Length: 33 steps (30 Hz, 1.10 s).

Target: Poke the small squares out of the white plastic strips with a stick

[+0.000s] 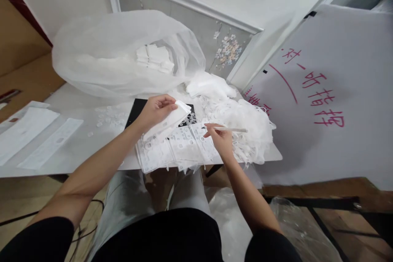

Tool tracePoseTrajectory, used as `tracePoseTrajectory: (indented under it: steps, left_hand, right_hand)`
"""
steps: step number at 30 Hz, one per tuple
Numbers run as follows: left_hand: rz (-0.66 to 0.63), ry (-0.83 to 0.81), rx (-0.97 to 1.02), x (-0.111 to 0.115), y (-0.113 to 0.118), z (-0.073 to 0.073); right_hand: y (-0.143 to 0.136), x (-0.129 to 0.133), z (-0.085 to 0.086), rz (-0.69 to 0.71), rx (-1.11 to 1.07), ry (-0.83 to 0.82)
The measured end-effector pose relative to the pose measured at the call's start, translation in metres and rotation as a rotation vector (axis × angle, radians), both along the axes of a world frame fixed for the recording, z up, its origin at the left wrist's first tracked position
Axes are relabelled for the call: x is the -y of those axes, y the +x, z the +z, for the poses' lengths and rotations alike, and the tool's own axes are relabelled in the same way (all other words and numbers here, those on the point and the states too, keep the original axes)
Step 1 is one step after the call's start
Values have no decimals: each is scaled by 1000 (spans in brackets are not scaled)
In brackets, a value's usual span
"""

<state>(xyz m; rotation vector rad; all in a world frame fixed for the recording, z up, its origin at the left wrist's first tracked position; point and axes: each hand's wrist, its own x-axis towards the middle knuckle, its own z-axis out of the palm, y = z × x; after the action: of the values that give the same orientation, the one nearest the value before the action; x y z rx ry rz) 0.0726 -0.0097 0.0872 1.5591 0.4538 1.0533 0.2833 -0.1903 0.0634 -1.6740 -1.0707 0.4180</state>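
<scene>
My left hand (159, 109) pinches the upper end of a flat white folded piece (167, 123), perhaps cloth or paper, held at a slant above the table. Between the fingers of my right hand (220, 140) is a thin, pale, pen-like stick (235, 129), lying nearly level. Below both hands, white sheets with small grey prints (156, 151) lie side by side along the table's front edge. A black board (138, 110) shows partly behind my left hand. Right of it spreads a heap of white pieces with thin loops (250, 120).
A large translucent bag (101, 53) with white folded stacks (155, 58) sits at the back. Small clear bits (110, 116) and long white packets (50, 143) lie on the table's left. A whiteboard with red writing (346, 69) stands at right. Clear plastic (233, 221) hangs below.
</scene>
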Motion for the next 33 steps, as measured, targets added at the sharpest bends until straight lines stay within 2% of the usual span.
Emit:
tracePoseTrajectory:
  steps: [4, 7, 11, 13, 15, 18, 19, 21, 25, 28, 30, 33]
  left_hand:
    - [-20, 24, -13, 4, 2, -4]
    - [-40, 46, 2, 6, 2, -5]
    - [-75, 60, -7, 9, 5, -5]
    - [-104, 24, 0, 8, 4, -6]
    - [-193, -11, -40, 5, -2, -7]
    - [-397, 65, -272, 2, -24, -8]
    - [-433, 120, -365, 2, -35, -8]
    - [-419, 237, -526, 5, -59, -7]
    - [-214, 453, -755, 16, -98, -12]
    - [-81, 597, -910, 27, -109, -28]
    - [-74, 654, -939, 32, -111, -43]
    - [-100, 624, -909, 36, -111, -63]
  right_hand:
    - [-10, -12, 25, 34, -84, 109]
    - [-18, -26, 51, 145, -71, 186]
    - [-35, -48, 84, 412, 219, 40]
    - [-43, -58, 96, 472, 344, -20]
    - [-47, -65, 105, 464, 380, -19]
    - [-47, -64, 106, 417, 295, 41]
    - [-46, -61, 102, 402, 260, 59]
    - [-43, -50, 84, 397, 218, 73]
    - [-37, -29, 17, 444, 208, 39]
    - [-35, -20, -31, 467, 197, -31]
    - [-34, -17, -48, 524, 213, -103]
    - [-34, -16, -53, 597, 238, -163]
